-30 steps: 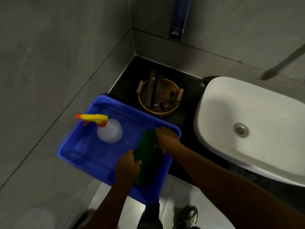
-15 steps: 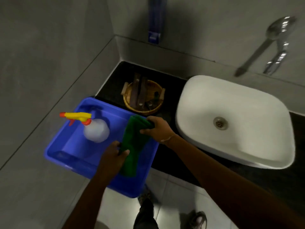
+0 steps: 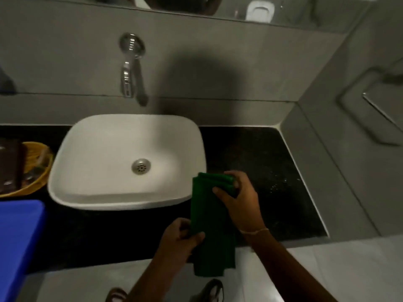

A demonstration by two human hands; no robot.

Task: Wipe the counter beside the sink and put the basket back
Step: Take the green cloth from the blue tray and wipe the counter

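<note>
A folded dark green cloth [image 3: 207,216] hangs in front of the white sink's [image 3: 104,153] right front corner, held by both hands. My right hand [image 3: 237,199] grips its upper end over the black counter [image 3: 261,171] to the right of the sink. My left hand [image 3: 181,238] pinches the cloth's left edge lower down, near the counter's front edge. The woven basket [image 3: 41,171] with dark items in it sits on the counter at the far left, left of the sink.
A blue plastic tub [image 3: 19,236] stands at the lower left edge of view. A chrome wall tap [image 3: 130,68] juts out above the sink. Grey walls close the counter at the back and right. Pale floor tiles and shoes show below.
The view has swung right, from the blue tub to the sink. Both hands have lifted the green cloth out of the tub and carried it to the sink's right side.
</note>
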